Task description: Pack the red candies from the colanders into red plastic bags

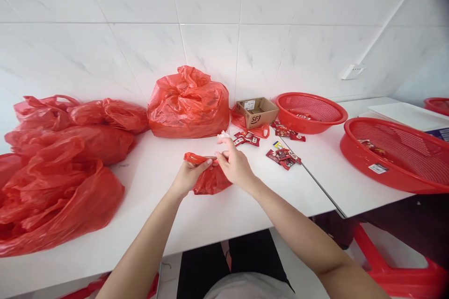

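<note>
A small red plastic bag (213,181), bunched at its neck, rests on the white table in front of me. My left hand (192,173) is closed on the gathered top, its thumb lying along the neck and red plastic bulging above the fingers. From the other side, my right hand (235,163) grips the same neck near the thumb, while the index finger points up and away. A whitish crumpled bit (223,135) shows just beyond that fingertip; I cannot tell what it is. Small red packets (247,138) lie just behind my right hand.
Large red bags (70,173) fill the left side, and another full bag (189,103) stands against the tiled wall. A cardboard box (261,117) sits behind more packets (283,156). Two red baskets (312,124) (382,161) holding packets are at right. A red stool (396,271) stands below.
</note>
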### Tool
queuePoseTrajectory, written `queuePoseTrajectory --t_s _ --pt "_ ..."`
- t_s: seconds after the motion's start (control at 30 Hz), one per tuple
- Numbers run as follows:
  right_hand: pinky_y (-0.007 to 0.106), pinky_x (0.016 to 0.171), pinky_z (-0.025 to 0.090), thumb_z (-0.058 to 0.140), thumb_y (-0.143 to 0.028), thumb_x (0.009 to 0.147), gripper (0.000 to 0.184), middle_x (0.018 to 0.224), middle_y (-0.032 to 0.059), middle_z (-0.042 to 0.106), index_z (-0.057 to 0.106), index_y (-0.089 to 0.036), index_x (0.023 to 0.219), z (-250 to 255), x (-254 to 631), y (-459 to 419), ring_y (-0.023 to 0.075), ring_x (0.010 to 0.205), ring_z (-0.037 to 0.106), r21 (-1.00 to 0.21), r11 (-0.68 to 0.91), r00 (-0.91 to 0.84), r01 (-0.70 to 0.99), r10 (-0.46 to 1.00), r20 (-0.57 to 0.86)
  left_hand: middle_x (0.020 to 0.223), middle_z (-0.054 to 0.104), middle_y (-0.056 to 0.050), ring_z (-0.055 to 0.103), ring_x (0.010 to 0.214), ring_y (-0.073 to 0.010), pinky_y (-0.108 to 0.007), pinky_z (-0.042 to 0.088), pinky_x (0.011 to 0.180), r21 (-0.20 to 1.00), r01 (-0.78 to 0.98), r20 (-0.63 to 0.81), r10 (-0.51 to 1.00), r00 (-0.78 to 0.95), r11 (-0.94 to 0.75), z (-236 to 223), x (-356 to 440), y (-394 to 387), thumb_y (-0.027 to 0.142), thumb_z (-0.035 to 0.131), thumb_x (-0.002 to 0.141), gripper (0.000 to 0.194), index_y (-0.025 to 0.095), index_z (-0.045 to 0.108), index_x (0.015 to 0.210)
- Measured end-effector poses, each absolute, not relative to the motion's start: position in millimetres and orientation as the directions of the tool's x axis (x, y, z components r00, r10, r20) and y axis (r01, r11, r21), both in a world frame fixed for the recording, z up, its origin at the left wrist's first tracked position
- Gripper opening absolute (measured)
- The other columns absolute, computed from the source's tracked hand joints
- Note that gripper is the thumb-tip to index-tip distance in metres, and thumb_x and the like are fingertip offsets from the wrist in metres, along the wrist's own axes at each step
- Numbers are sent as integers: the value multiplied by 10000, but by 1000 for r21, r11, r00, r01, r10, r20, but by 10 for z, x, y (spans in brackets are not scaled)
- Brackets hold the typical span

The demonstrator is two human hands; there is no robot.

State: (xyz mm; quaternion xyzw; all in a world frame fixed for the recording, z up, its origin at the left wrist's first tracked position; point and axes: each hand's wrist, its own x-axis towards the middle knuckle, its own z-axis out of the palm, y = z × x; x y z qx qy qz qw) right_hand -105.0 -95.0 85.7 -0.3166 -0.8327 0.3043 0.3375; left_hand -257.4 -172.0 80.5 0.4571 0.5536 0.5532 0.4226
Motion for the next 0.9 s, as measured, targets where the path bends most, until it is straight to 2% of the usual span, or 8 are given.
queuePoseTrajectory --t_s 0.1,0.17,0.3,0.43,0.53,0.63,0.8,0.9 --pt "275 598 387 478 -242 883 301 594 -66 555 472 -221 1184 787 -991 -1052 168 549 529 -725 555 -582 409 770 261 915 749 -90 691 890 -260 -391 538 830 992 119 68 978 -195 -45 831 -2570 -1758 398 716 754 257 165 729 862" --pt "307 688 430 552 -202 816 303 730 -21 637 526 -221 1118 745 -980 -1028 188 695 592 -678 601 -591 423 750 296 893 739 -72 698 819 -237 -368 557 747 980 190 95 979 -181 -60 832 -2576 -1775 336 709 751 174 175 676 807" --pt "343 903 440 528 -130 809 309 1124 32 663 576 -237 1095 697 -1027 -935 190 1027 598 -723 671 -657 161 620 429 819 696 -7 666 666 -175 -307 534 622 918 381 184 970 -159 -112 825 -2587 -1771 172 647 714 135 206 601 836" --pt "295 820 482 562 -194 828 324 948 -6 681 551 -241 1149 628 -1123 -956 144 869 627 -916 399 -666 -44 672 324 883 668 -15 635 817 -199 -326 493 750 782 599 371 900 -229 -169 774 -2577 -1729 90 560 686 225 233 617 850" --pt "287 752 491 594 -301 838 355 856 -6 658 552 -220 1181 576 -1178 -957 142 784 614 -972 159 -661 -173 713 234 1004 653 -49 595 971 -221 -337 452 862 686 702 496 829 -260 -190 725 -2555 -1709 95 525 737 255 249 642 903" --pt "288 750 486 565 -409 871 322 871 26 670 630 -180 1088 579 -1183 -886 145 785 616 -972 -39 -714 -230 686 141 1051 642 -64 593 956 -221 -318 451 825 627 757 550 793 -262 -185 732 -2542 -1725 164 537 805 213 258 667 946" --pt "292 782 474 618 -384 837 235 839 30 673 667 -158 872 648 -1100 -834 153 804 606 -985 63 -762 -162 626 165 845 694 -28 625 790 -201 -298 452 737 598 782 529 820 -220 -176 845 -2610 -1806 285 605 839 105 262 706 831" --pt "303 785 462 559 -304 874 149 871 34 674 639 -178 866 636 -1073 -910 162 823 603 -936 349 -704 -44 654 277 829 724 -15 638 760 -198 -297 446 705 594 787 511 833 -212 -165 941 -2730 -1846 311 625 838 115 266 725 802"
